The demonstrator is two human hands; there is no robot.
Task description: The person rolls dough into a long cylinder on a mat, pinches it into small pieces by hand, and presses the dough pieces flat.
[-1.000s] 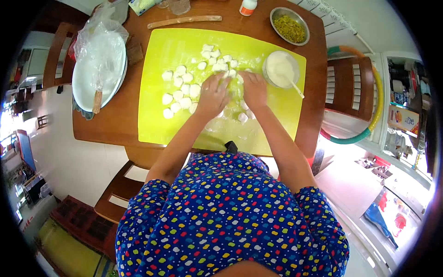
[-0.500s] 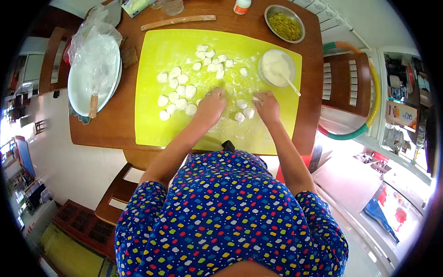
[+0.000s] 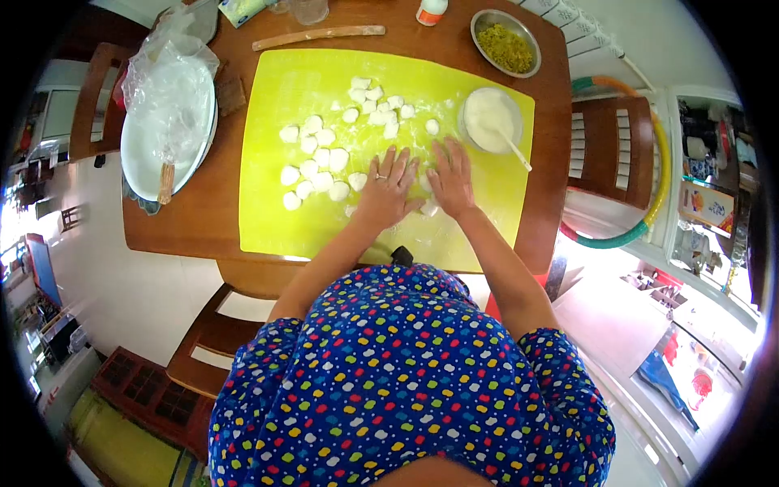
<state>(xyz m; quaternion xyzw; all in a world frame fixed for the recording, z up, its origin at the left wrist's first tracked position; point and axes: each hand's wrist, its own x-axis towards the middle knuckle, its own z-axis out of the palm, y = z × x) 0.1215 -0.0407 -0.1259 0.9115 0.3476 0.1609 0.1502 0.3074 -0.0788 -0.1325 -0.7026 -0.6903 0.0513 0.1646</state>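
My left hand (image 3: 391, 187) lies palm down over the floured yellow-green mat (image 3: 276, 227), fingers spread, a ring on one finger. Close to its right, my right hand (image 3: 452, 178) is also flat with its fingers stretched forward. Whether dough lies beneath either palm is hidden. A white dough piece (image 3: 429, 207) shows partly between the two hands. Just left of my left hand sits a flattened round dough piece (image 3: 357, 180). Several more dough rounds (image 3: 322, 157) spread to the left, and small dough lumps (image 3: 391, 128) cluster ahead of my fingers.
At the mat's right stands a bowl of white flour (image 3: 487, 109) with a spoon (image 3: 514, 152) in it. Behind are a metal bowl of greenish filling (image 3: 505, 47), a wooden rolling stick (image 3: 318, 37) and a white bottle (image 3: 431, 11). A plastic-covered basin (image 3: 138, 174) stands left.
Both hands have gone from curled fingers to flat and spread. They have come closer together, the right one moving left over the dough pieces there.
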